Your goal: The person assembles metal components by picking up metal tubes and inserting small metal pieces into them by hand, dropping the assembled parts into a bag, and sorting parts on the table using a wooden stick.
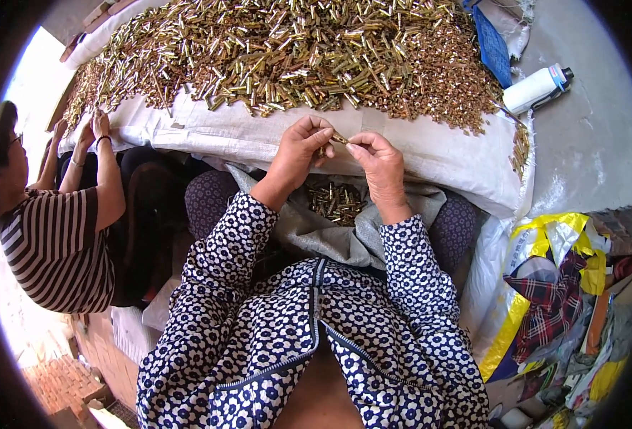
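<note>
My left hand (pixel 298 151) is closed on a small, slim brass-coloured metal piece (pixel 339 138), pinched between thumb and forefinger. Its curled fingers seem to hold more brass pieces against the palm. At the other end of the piece, the thumb and fingertips of my right hand (pixel 380 163) are pinched together. Both hands are above my lap, by the near edge of a table covered in pale cloth (pixel 430 146). Below them, a grey cloth (pixel 359 243) across my knees forms a hollow holding many brass-coloured tubular pieces (pixel 334 203).
A broad heap of brass tubes (pixel 294 53) and small copper-coloured bits (pixel 444 75) covers the table. A white bottle (pixel 537 89) lies at its right. A co-worker in a striped shirt (pixel 62 243) handles pieces at the left. Bags and fabric scraps (pixel 555 293) are at the lower right.
</note>
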Motion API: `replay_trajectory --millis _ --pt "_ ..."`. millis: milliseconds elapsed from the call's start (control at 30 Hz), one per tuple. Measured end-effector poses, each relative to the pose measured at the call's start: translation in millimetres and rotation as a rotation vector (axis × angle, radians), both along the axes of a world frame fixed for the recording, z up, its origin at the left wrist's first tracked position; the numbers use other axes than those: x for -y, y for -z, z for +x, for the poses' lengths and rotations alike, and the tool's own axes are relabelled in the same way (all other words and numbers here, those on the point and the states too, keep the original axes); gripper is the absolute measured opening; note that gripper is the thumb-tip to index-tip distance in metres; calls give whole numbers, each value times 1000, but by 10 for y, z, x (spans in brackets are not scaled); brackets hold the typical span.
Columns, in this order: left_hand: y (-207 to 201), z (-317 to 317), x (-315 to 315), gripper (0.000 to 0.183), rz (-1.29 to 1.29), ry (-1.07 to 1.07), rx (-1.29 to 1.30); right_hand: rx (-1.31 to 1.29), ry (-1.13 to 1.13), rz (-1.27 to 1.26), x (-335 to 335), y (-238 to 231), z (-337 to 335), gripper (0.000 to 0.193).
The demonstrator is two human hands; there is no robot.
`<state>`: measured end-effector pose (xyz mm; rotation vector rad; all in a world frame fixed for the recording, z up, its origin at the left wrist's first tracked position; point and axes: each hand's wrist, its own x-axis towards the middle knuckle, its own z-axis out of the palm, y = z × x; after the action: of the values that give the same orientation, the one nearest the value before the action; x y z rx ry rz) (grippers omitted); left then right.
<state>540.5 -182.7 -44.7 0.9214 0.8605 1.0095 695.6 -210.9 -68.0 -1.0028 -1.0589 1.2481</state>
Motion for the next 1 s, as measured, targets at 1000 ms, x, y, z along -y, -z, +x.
replay_trajectory --millis 1000 --pt "-69 7 34 10 957 204 -896 1338 339 300 -509 -35 416 13"
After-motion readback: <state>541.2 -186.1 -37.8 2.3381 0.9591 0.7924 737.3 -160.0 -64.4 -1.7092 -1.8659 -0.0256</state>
